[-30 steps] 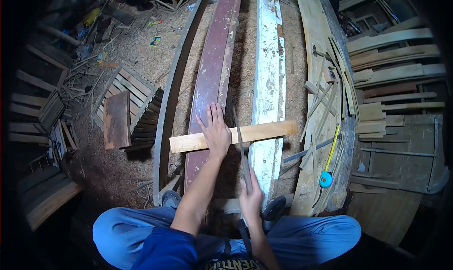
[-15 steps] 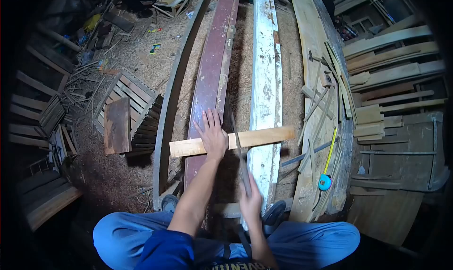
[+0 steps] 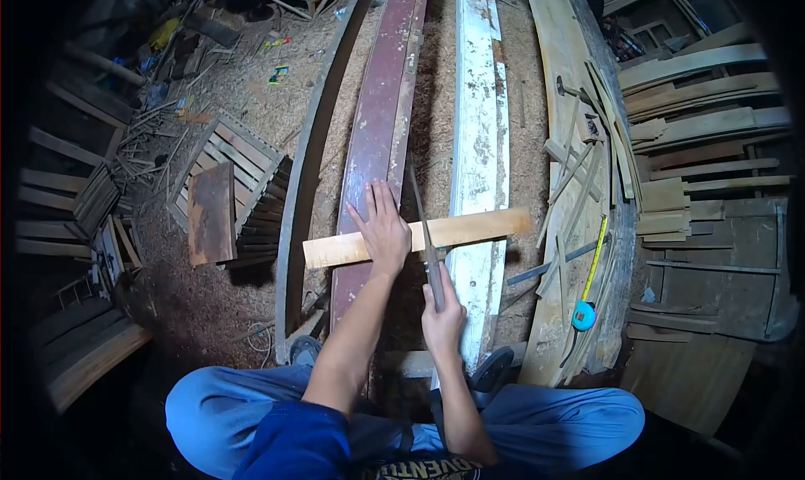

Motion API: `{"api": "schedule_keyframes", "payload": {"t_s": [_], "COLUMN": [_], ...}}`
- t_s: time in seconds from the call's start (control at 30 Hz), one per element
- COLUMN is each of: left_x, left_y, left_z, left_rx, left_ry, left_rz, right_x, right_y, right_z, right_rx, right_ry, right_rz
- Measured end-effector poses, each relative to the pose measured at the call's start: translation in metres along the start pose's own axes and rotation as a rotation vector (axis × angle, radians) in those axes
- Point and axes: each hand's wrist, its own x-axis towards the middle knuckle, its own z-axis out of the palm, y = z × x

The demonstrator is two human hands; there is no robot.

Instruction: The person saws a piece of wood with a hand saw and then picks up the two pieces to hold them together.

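Right hand point(image 3: 442, 316), nearest the body and between the two blue-trousered knees point(image 3: 220, 404), is clenched round the handle of a saw point(image 3: 427, 247). The saw's thin blade runs away from the person and crosses the plank point(image 3: 480, 227) edge-on. Left hand point(image 3: 384, 233) lies flat with fingers spread, pressing down on the plank just left of the blade; it grips nothing.

The plank, a pale unpainted length, lies crosswise over the near stretch of the red beam point(image 3: 379, 128) and the white beam point(image 3: 478, 128). Its left end juts past the red beam's left edge and its right end past the white beam's right edge. The blade meets it over the gap between the two beams.

As for progress, the plank reads as one piece with both ends in line, so the cut seems begun but not through. How deep the blade sits cannot be told from above.

Counted:
- one saw, one plank and two hands at work
- two painted beams under the plank
- one grey curved beam point(image 3: 312, 153) to their left
- one wide pale board point(image 3: 560, 77) to their right, with one blue tape measure point(image 3: 583, 315) by its near end
- one slatted crate point(image 3: 231, 149) farther left, on the sawdust
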Motion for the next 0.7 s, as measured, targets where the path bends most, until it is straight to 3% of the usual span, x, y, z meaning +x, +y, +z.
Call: {"api": "schedule_keyframes", "payload": {"t_s": [0.13, 0.2, 0.33, 0.5, 0.63, 0.7], "left_x": [0.008, -0.005, 0.003, 0.005, 0.001, 0.004], "left_y": [0.006, 0.004, 0.004, 0.006, 0.004, 0.005], "left_z": [-0.009, 0.001, -0.002, -0.008, 0.000, -0.004], "left_rx": [0.015, 0.008, -0.044, -0.028, -0.019, -0.041], "left_ry": [-0.038, -0.052, 0.072, -0.001, 0.001, 0.001], "left_rz": [-0.024, 0.006, 0.035, -0.021, 0.004, -0.005], "right_x": [-0.064, -0.073, 0.021, -0.066, 0.009, -0.009], "right_y": [0.040, 0.027, -0.001, 0.027, -0.005, -0.001], "right_z": [-0.028, -0.036, -0.001, -0.032, -0.004, -0.011], "right_rx": [0.155, 0.060, 0.052, 0.228, 0.009, 0.020], "right_ry": [-0.031, 0.000, -0.026, -0.018, -0.030, -0.019], "right_rz": [-0.039, -0.027, -0.036, -0.016, -0.006, 0.000]}}
